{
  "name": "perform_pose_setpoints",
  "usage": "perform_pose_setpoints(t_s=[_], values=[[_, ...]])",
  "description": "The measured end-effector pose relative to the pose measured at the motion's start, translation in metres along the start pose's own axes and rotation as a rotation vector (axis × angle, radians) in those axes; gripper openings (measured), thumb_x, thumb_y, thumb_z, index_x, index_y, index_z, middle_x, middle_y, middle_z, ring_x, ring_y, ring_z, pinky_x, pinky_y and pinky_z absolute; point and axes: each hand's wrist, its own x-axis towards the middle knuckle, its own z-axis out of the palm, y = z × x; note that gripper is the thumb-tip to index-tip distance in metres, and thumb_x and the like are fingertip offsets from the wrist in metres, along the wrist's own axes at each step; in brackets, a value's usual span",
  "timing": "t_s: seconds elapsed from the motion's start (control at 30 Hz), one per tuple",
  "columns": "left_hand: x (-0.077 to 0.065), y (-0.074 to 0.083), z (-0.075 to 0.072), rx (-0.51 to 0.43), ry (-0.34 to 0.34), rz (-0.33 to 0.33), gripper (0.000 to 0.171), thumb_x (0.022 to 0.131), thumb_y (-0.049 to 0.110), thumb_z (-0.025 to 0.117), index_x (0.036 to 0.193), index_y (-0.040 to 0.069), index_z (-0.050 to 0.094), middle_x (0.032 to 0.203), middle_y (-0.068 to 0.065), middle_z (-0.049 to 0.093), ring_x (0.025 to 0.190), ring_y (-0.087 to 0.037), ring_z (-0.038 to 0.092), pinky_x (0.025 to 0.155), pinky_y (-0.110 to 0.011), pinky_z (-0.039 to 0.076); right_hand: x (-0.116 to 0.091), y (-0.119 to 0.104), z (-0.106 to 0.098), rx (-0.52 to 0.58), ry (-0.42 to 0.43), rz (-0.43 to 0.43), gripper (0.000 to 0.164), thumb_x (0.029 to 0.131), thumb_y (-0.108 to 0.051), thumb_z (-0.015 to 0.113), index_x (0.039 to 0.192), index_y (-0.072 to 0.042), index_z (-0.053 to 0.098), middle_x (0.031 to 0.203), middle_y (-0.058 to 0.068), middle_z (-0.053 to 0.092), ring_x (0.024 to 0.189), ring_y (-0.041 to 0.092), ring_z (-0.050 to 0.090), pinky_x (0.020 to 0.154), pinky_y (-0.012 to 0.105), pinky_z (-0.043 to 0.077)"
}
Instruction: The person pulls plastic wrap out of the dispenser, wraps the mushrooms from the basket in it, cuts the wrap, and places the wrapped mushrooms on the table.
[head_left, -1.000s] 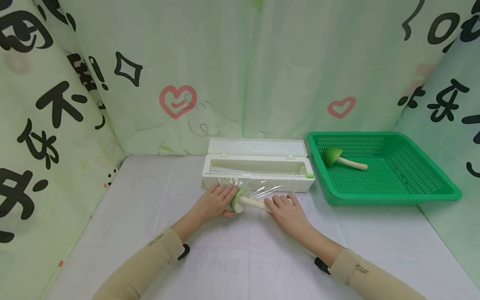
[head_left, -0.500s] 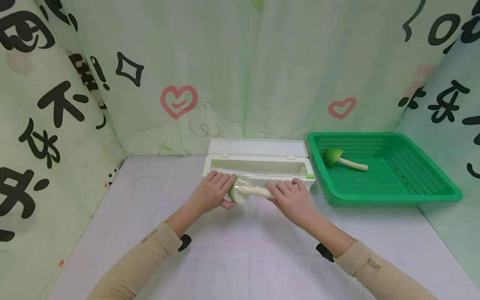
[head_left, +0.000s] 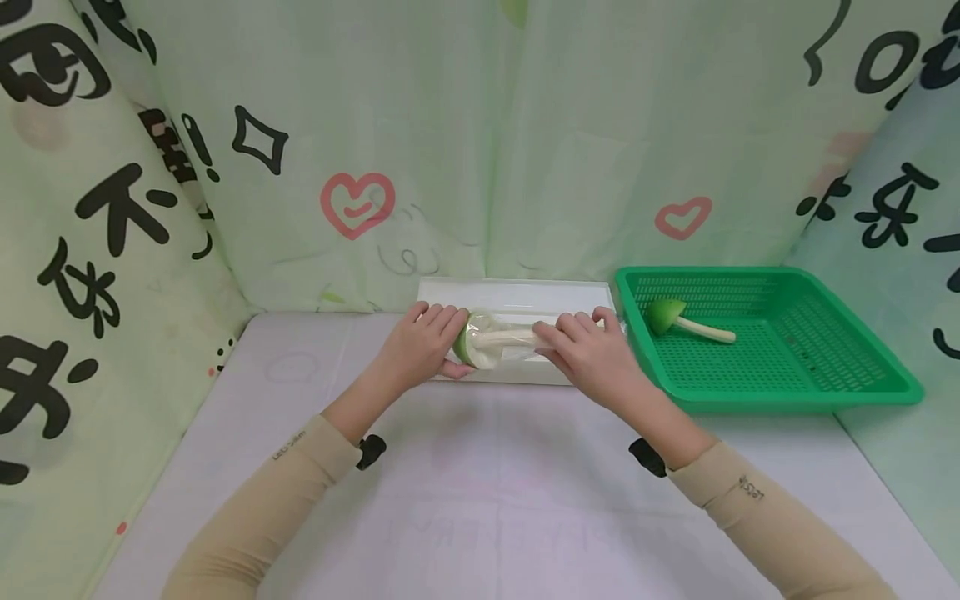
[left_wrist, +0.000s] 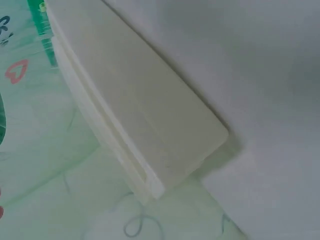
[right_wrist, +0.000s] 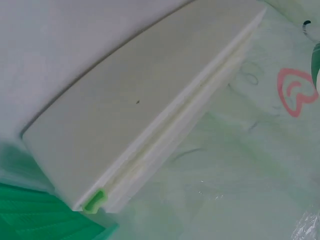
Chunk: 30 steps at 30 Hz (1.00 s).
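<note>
A toy mushroom (head_left: 483,340) with a green cap and pale stem lies crosswise between the hands in the head view, with clear cling film (head_left: 517,340) around it. My left hand (head_left: 420,346) grips the cap end, its thumb underneath. The end of the stem is pinched by my right hand (head_left: 592,350), which covers it. Both hands are over a white cling film box (head_left: 517,377) whose lid (head_left: 517,292) is up at the back. In the wrist views the box (left_wrist: 135,100) shows its front, but neither hand's grip appears.
A green plastic basket (head_left: 780,400) stands right of the box, holding a second toy mushroom (head_left: 666,317). A light green slider (right_wrist: 95,201) sits at the box's basket-side end. Printed curtains (head_left: 480,167) hang behind and at both sides of the white-covered table (head_left: 480,500).
Both hands have moved up in the head view with the mushroom, from in front of the box to over it. The film, earlier stretched to the box, now lies around the mushroom.
</note>
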Motion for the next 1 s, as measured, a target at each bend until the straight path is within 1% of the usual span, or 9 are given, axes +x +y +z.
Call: perform_pose_setpoints(t_s=[0.1, 0.23, 0.37, 0.53, 0.67, 0.8, 1.0], values=[[0.006, -0.005, -0.002, -0.019, -0.028, -0.015, 0.071, 0.071, 0.065, 0.057, 0.104, 0.002, 0.053, 0.088, -0.005, 0.058, 0.076, -0.020, 0.056, 0.074, -0.032, 0.045, 0.005, 0.006, -0.001, -0.013, 0.004, -0.002, 0.038, 0.100, -0.037, 0.026, 0.105, -0.013, 0.054, 0.073, 0.004, 0.042, 0.060, 0.021, 0.041, 0.069, 0.045, 0.035], [0.013, -0.010, -0.004, -0.028, -0.054, -0.021, 0.070, 0.072, 0.065, 0.057, 0.105, 0.003, 0.053, 0.089, -0.005, 0.058, 0.077, -0.020, 0.056, 0.075, -0.032, 0.045, 0.010, 0.012, 0.000, -0.023, 0.048, -0.012, 0.034, 0.100, -0.035, 0.029, 0.105, -0.012, 0.054, 0.072, 0.004, 0.042, 0.059, 0.021, 0.040, 0.069, 0.045, 0.035], [0.020, -0.015, -0.007, -0.030, -0.065, -0.026, 0.069, 0.073, 0.064, 0.058, 0.105, 0.003, 0.053, 0.090, -0.005, 0.059, 0.079, -0.019, 0.057, 0.075, -0.032, 0.045, 0.014, 0.018, 0.000, -0.003, 0.083, -0.012, 0.032, 0.099, -0.034, 0.033, 0.106, -0.011, 0.054, 0.072, 0.005, 0.043, 0.059, 0.022, 0.041, 0.070, 0.046, 0.035], [0.027, -0.020, -0.010, -0.068, -0.083, -0.054, 0.068, 0.073, 0.062, 0.060, 0.106, 0.002, 0.055, 0.091, -0.007, 0.061, 0.082, -0.020, 0.058, 0.076, -0.033, 0.044, 0.019, 0.023, -0.002, 0.016, 0.093, 0.003, 0.032, 0.099, -0.035, 0.034, 0.107, -0.011, 0.054, 0.074, 0.006, 0.046, 0.062, 0.024, 0.045, 0.071, 0.048, 0.035], [0.030, -0.024, -0.013, -0.102, -0.089, -0.072, 0.068, 0.072, 0.060, 0.062, 0.106, 0.002, 0.055, 0.092, -0.008, 0.062, 0.084, -0.021, 0.059, 0.076, -0.034, 0.045, 0.024, 0.026, -0.003, 0.003, 0.109, 0.011, 0.032, 0.099, -0.036, 0.034, 0.106, -0.012, 0.055, 0.074, 0.005, 0.047, 0.063, 0.023, 0.047, 0.072, 0.047, 0.035], [0.032, -0.027, -0.014, -0.121, -0.084, -0.083, 0.067, 0.072, 0.060, 0.063, 0.104, 0.002, 0.053, 0.092, -0.008, 0.061, 0.082, -0.022, 0.058, 0.076, -0.035, 0.045, 0.027, 0.027, -0.006, -0.003, 0.107, 0.020, 0.032, 0.098, -0.036, 0.034, 0.105, -0.013, 0.055, 0.073, 0.004, 0.047, 0.062, 0.022, 0.047, 0.073, 0.046, 0.035], [0.033, -0.031, -0.016, -0.105, -0.077, -0.095, 0.066, 0.073, 0.059, 0.063, 0.104, 0.002, 0.052, 0.089, -0.008, 0.060, 0.080, -0.022, 0.058, 0.075, -0.034, 0.045, 0.034, 0.029, -0.008, 0.017, 0.097, 0.022, 0.032, 0.098, -0.036, 0.035, 0.105, -0.013, 0.055, 0.073, 0.005, 0.046, 0.063, 0.022, 0.047, 0.074, 0.045, 0.033]])
